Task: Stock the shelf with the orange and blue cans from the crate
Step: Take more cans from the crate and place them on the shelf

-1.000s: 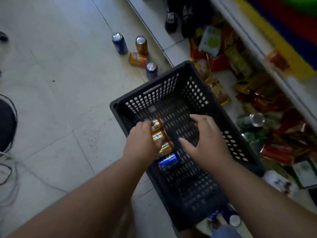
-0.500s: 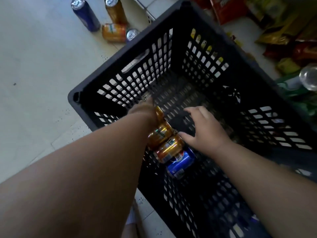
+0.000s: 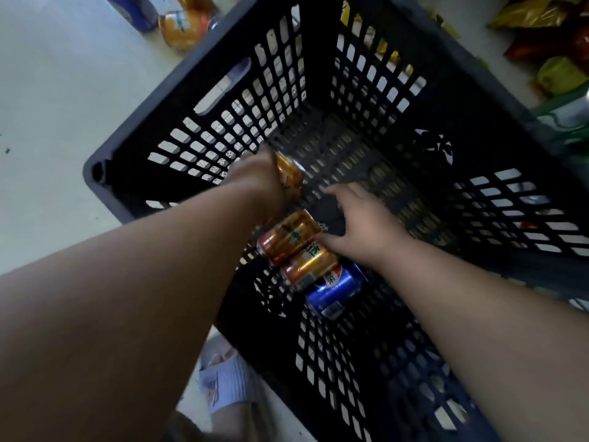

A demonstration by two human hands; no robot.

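Observation:
A black slotted crate [image 3: 220, 122] stands on the floor beneath me. On its bottom lie two orange cans [image 3: 288, 236] [image 3: 307, 266] and a blue can [image 3: 336, 290], side by side. My left hand [image 3: 258, 180] is deep in the crate and grips a third orange can [image 3: 288, 173], lifted slightly off the row. Beside it, my right hand [image 3: 363, 224] hovers over the crate floor with fingers spread; its thumb touches the nearer orange cans.
On the tiled floor past the crate's far left corner lie an orange can [image 3: 183, 27] and a blue can [image 3: 135, 9]. Snack packets [image 3: 557, 74] fill the low shelf at the upper right. A sandalled foot [image 3: 228, 387] stands at the crate's near side.
The view has moved closer into the crate. My left hand has closed round the farthest orange can and raised it away from the row. My right hand has barely moved.

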